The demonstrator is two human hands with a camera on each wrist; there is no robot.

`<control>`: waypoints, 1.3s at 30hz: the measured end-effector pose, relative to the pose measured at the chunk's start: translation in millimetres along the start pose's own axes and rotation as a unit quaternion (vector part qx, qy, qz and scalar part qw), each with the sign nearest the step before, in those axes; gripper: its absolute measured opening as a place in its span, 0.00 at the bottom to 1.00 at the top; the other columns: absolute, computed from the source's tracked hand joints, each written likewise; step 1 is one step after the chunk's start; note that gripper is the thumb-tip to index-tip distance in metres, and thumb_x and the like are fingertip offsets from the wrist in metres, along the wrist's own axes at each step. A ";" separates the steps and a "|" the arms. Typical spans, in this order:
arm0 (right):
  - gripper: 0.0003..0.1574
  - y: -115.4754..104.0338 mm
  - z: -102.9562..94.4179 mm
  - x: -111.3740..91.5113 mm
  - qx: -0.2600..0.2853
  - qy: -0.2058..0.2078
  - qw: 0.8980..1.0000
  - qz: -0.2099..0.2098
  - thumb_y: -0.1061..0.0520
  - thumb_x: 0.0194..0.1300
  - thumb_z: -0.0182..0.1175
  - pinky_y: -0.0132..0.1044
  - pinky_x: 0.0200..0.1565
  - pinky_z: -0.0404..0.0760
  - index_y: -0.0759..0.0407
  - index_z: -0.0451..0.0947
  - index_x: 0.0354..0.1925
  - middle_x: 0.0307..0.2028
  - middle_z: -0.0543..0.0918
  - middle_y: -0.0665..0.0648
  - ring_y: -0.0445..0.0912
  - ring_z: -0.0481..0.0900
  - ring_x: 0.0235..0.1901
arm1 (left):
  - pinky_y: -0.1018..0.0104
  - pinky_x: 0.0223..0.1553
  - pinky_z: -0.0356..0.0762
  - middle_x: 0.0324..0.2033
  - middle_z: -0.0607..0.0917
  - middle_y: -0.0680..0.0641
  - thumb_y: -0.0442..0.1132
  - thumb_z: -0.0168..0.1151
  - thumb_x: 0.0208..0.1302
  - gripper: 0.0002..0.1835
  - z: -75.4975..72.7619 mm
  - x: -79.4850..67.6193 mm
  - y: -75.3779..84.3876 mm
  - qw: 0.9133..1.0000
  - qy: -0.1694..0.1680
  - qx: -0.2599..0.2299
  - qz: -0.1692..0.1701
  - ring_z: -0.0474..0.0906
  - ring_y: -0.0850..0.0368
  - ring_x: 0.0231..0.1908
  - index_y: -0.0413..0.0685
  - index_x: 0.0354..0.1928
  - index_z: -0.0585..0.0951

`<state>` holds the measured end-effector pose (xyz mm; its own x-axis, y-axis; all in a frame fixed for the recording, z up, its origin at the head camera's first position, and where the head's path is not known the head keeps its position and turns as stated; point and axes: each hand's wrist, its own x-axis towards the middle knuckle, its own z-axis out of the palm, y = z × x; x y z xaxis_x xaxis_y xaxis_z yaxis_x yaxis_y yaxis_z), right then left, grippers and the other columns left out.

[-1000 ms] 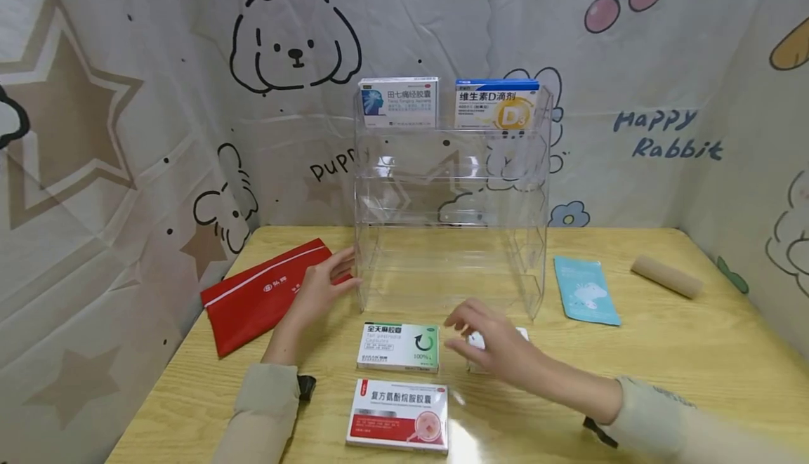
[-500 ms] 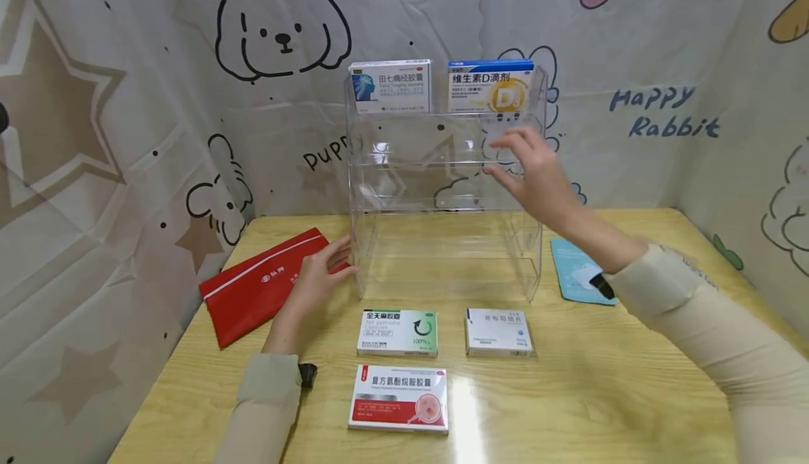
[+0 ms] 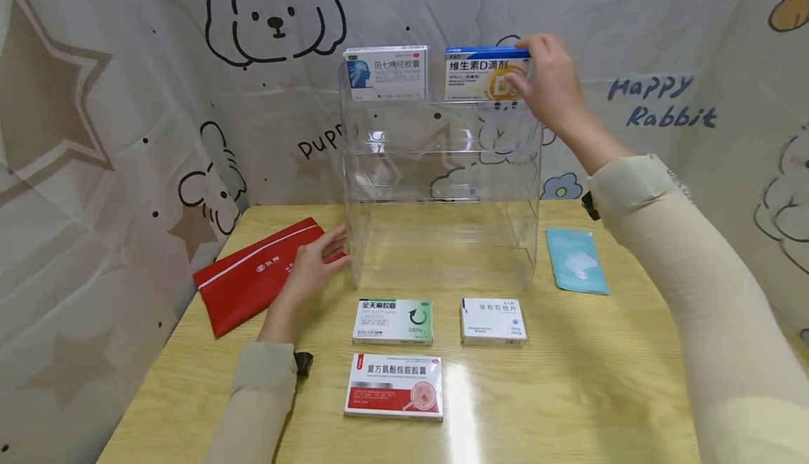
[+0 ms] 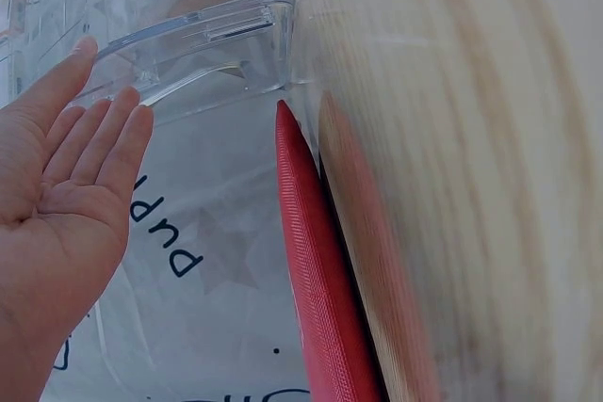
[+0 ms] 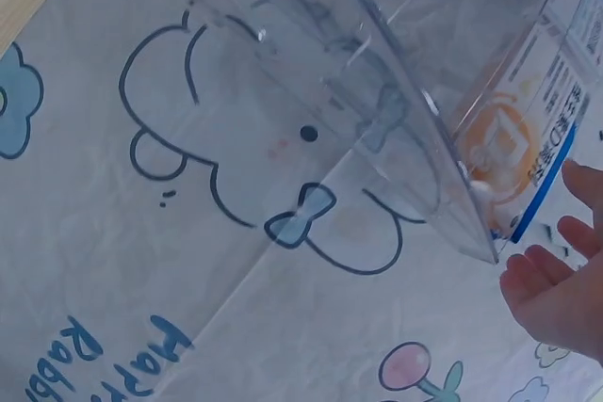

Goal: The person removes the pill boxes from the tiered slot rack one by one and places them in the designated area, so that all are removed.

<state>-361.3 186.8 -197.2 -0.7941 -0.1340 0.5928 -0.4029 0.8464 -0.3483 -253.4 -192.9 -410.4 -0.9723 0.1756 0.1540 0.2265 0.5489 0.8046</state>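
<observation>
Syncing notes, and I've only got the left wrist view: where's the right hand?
Observer: The right hand is at the right end of the blue-topped box on the top tier of the clear rack; can't confirm contact.
Operator: Any boxes down on the table?
Observer: Three in front of the rack: a green-and-white box, a red-and-white box nearest the person, and a small white box.
Operator: Anything lying to the right of the rack?
Observer: Yes, a teal packet, flat on the table.
</observation>
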 end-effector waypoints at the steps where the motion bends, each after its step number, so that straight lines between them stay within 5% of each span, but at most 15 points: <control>1: 0.31 0.5 0.2 4.0 -0.006 -0.012 1.000 0.011 0.53 0.71 0.56 0.47 0.75 0.63 0.63 0.64 0.67 0.68 0.67 0.65 0.57 0.63 0.69 | 0.52 0.63 0.75 0.65 0.75 0.36 0.31 0.66 0.61 0.37 -0.1 -0.1 -0.3 1.000 -0.001 0.002 0.001 0.74 0.41 0.64 0.44 0.72 0.65; 6: 0.33 2.3 1.8 16.9 -0.024 -0.062 0.997 0.041 0.52 0.74 0.52 0.52 0.74 0.62 0.60 0.59 0.71 0.71 0.64 0.65 0.59 0.61 0.71 | 0.52 0.63 0.74 0.64 0.75 0.35 0.31 0.66 0.61 0.37 1.5 -2.3 -0.8 1.000 -0.001 0.007 -0.003 0.75 0.41 0.64 0.43 0.72 0.65; 13: 0.30 2.8 3.7 21.9 -0.030 -0.081 0.995 0.049 0.53 0.75 0.49 0.55 0.67 0.71 0.58 0.60 0.71 0.66 0.69 0.67 0.60 0.66 0.65 | 0.51 0.63 0.75 0.64 0.75 0.35 0.31 0.66 0.61 0.37 0.1 -4.6 2.3 1.000 0.004 0.009 -0.003 0.75 0.41 0.64 0.44 0.72 0.65; 39: 0.26 -4.5 -11.5 33.2 0.007 -0.015 1.000 0.006 0.58 0.74 0.51 0.49 0.67 0.75 0.62 0.64 0.66 0.66 0.65 0.65 0.57 0.68 0.65 | 0.52 0.62 0.75 0.64 0.76 0.38 0.31 0.66 0.61 0.36 -0.6 -2.4 -0.4 1.000 0.004 0.004 0.006 0.76 0.43 0.63 0.46 0.71 0.66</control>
<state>-380.6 184.5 -167.6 -0.8125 -0.1388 0.5661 -0.3991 0.8404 -0.3667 -251.2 -194.1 -410.8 -0.9702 0.1746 0.1680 0.2379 0.5539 0.7979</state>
